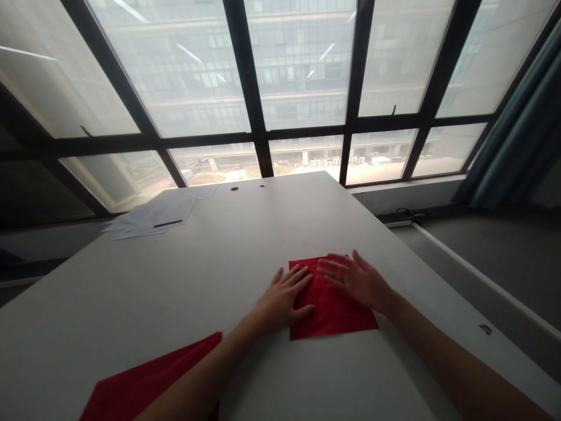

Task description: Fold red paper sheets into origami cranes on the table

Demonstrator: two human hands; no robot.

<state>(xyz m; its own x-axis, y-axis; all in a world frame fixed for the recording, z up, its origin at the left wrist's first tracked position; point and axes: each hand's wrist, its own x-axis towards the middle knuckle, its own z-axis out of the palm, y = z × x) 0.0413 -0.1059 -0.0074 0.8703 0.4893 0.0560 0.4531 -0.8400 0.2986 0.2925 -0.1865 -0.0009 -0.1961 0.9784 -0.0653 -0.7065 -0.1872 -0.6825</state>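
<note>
Fingers (300,275) of the left hand (279,301) rest apart on a creased red rectangular sheet (335,313), flat on the white bench (249,234); the right hand (363,285), fingers also apart, is over it, contact unclear.

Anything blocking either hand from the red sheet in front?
Nothing visible. Left hand lies on the left side of the red sheet; right hand is over its right side, contact unclear. The other red sheet lies apart, near the left forearm, not between.

Wide gap btwn papers (162,206) & L hand (283,299), but L forearm (217,365) (above nr red sheet (142,379)) bars nr side.
</note>
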